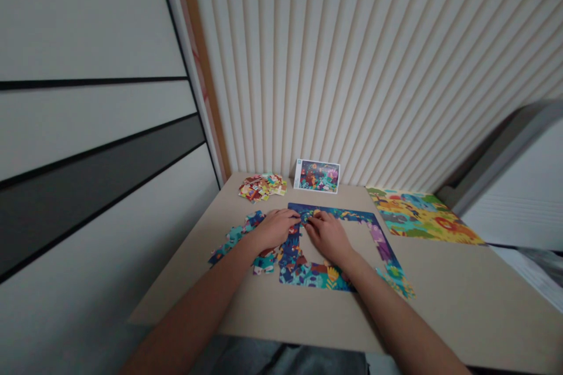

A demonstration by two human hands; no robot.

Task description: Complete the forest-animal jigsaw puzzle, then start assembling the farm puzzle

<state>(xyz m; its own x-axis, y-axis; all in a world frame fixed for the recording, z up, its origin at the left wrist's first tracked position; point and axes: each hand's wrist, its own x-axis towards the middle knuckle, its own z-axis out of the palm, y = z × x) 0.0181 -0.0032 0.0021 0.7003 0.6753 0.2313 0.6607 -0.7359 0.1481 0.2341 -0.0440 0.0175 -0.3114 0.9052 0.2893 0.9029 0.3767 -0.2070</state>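
Observation:
A jigsaw puzzle (338,285) lies on the table, its border joined and its middle showing bare tabletop. My left hand (278,228) rests over its upper left part, fingers bent together and fingertips pressing at the inner edge of the border. Close beside it, my right hand (329,237) reaches into the upper left of the frame. Its curled fingers pinch a small dark puzzle piece (304,218) at that edge; the fingers partly hide it. Loose blue and teal puzzle pieces (233,238) are heaped left of the puzzle, partly behind my left forearm.
A picture card (318,176) of an undersea scene stands against the pleated curtain (281,70). Behind the heap lies a pile of red and yellow pieces (259,187). At right is a finished animal puzzle (422,215), near a grey-white object (519,176). A panelled wall rises at left.

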